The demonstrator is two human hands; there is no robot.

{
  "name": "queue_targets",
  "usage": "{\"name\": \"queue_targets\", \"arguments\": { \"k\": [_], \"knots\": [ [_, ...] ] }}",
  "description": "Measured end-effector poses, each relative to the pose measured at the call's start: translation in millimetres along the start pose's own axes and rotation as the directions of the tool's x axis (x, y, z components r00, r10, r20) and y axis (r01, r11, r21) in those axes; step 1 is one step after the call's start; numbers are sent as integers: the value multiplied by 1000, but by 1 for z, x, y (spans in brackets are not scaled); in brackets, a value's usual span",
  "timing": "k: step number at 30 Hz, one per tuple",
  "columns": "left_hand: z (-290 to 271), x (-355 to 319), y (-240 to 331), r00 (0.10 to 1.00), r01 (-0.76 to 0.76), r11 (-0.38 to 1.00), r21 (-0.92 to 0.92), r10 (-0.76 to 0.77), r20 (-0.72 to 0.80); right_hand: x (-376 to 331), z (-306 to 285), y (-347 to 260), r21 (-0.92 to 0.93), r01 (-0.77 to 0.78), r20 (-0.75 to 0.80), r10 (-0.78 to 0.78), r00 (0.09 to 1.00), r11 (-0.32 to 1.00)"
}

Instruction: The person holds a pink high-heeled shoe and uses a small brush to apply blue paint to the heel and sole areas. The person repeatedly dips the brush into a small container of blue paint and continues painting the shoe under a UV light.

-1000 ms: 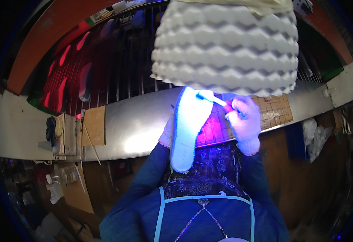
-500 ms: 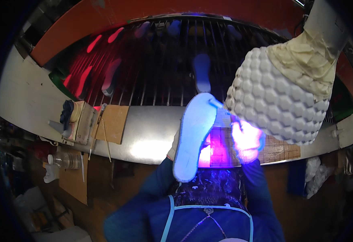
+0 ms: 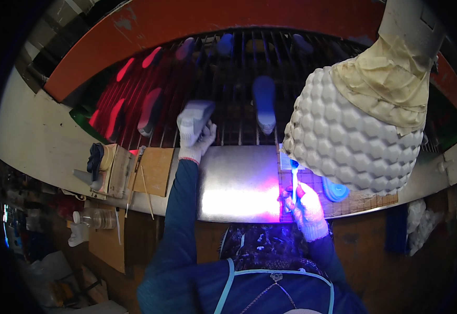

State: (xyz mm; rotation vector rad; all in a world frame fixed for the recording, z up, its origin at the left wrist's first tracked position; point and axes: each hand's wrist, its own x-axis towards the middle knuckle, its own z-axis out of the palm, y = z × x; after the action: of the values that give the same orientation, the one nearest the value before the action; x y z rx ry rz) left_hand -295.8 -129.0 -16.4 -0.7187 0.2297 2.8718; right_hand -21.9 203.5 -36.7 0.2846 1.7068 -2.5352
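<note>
My left hand [image 3: 197, 144], in a white glove, is stretched forward over the bar conveyor [image 3: 228, 89] and holds a white shoe sole [image 3: 193, 120] at the rack's near edge. My right hand [image 3: 306, 209], also gloved, stays close to my body and grips a thin brush [image 3: 294, 180] lit by violet light. Another pale sole [image 3: 264, 103] lies further along the bars. Several soles [image 3: 150, 110] to the left glow red.
A shiny metal plate [image 3: 236, 180] covers the bench in front of me. A big white honeycomb lamp shade [image 3: 354, 131] hangs at the right. A small blue dish [image 3: 334, 189] sits below it. Wooden blocks [image 3: 118, 167] and cardboard [image 3: 155, 170] lie left; a bottle [image 3: 95, 217] stands beneath.
The sole was held up in front of me with both hands near it. Now my left hand has carried it forward onto the bars, and my right hand has dropped back with the brush.
</note>
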Motion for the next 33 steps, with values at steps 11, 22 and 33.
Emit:
{"name": "queue_targets", "arguments": {
  "k": [11,22,33],
  "knots": [
    [-10,41,10,950,-306,950,57,302,75,21,21,-26,98,-322,90,314,945,942],
    [12,-59,-107,807,-589,693,416,536,249,221,97,-83,-978,-3,-68,-309,949,207],
    [4,-44,-107,867,-490,755,435,369,336,251,73,-120,-969,36,-26,-246,969,243]
  ]
}}
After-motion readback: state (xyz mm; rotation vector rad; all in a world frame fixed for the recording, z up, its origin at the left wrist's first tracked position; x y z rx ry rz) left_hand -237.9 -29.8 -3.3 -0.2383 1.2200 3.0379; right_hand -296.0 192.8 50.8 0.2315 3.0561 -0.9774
